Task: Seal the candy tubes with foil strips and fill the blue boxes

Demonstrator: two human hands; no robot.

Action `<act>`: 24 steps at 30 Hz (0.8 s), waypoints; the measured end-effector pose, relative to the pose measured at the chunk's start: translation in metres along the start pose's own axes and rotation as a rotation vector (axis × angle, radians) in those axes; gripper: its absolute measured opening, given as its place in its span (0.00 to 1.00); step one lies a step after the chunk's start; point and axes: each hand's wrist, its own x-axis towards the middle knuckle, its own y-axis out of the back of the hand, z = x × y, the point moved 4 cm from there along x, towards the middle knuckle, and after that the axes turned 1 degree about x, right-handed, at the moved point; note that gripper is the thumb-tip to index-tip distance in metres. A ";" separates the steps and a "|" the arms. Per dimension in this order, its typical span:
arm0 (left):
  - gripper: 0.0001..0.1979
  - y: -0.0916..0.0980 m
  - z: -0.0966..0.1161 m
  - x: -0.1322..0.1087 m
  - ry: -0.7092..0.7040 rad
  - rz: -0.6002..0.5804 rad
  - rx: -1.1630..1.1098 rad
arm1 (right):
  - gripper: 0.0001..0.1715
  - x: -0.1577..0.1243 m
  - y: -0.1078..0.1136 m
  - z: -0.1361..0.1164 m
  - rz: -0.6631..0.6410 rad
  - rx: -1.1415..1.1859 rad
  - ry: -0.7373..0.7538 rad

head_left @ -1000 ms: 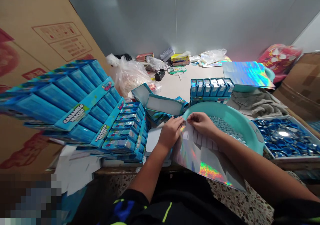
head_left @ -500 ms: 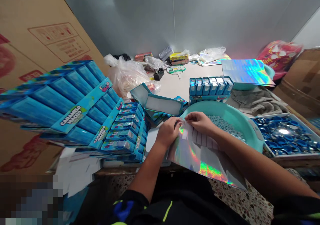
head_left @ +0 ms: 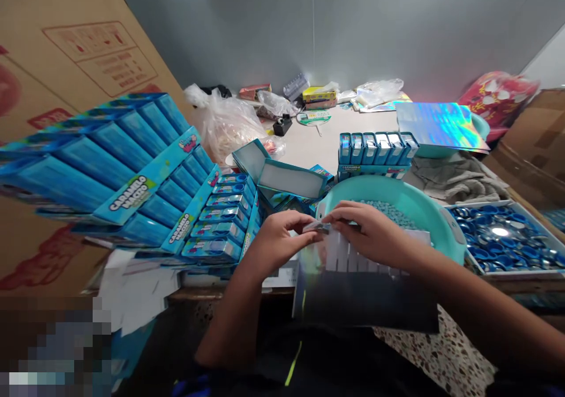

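In front of me a shiny silver sticker sheet (head_left: 366, 297) with rows of pale rectangular labels lies tilted over the near rim of the turquoise basin (head_left: 445, 226). My left hand (head_left: 280, 238) pinches a small silvery-white sticker (head_left: 314, 226) between thumb and fingers. Close against it, my right hand (head_left: 368, 226) is closed, its fingertips at the sheet's upper edge and the sticker; the exact grip is partly hidden. Small light-blue pieces (head_left: 384, 212) fill the basin behind my right hand.
On the left, blue display boxes (head_left: 145, 191) are stacked beside a large carton (head_left: 88, 50). An opened blue box (head_left: 291, 179) lies ahead, near a filled display box (head_left: 375, 153). A tray of blue ring-shaped parts (head_left: 507, 238) is at right; holographic sheets (head_left: 436, 123) lie behind.
My left hand has drawn slightly left and turned, with the small sticker now showing between its fingers. The sheet has tilted, its lower part now dark instead of rainbow-bright.
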 end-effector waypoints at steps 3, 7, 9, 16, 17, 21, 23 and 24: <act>0.05 0.006 0.023 -0.019 -0.115 0.010 0.032 | 0.13 -0.013 0.005 -0.029 -0.062 -0.058 0.045; 0.02 0.009 0.044 -0.039 -0.282 0.076 0.071 | 0.11 -0.025 0.011 -0.051 -0.050 -0.131 0.032; 0.01 0.010 0.049 -0.045 -0.325 0.111 0.066 | 0.12 -0.028 0.013 -0.059 -0.076 -0.154 0.039; 0.05 0.017 0.061 -0.063 -0.411 0.112 -0.042 | 0.18 -0.031 0.013 -0.091 -0.282 -0.144 0.106; 0.06 0.018 0.062 -0.065 -0.426 0.100 -0.061 | 0.17 -0.031 0.012 -0.094 -0.308 -0.138 0.081; 0.09 0.026 0.059 -0.075 -0.434 0.153 -0.082 | 0.16 -0.028 0.005 -0.103 -0.389 -0.053 -0.042; 0.11 0.031 0.059 -0.081 -0.476 0.168 -0.054 | 0.16 -0.025 0.001 -0.109 -0.415 -0.012 -0.037; 0.09 0.032 0.060 -0.085 -0.507 0.155 -0.030 | 0.16 -0.024 -0.003 -0.112 -0.434 -0.002 -0.028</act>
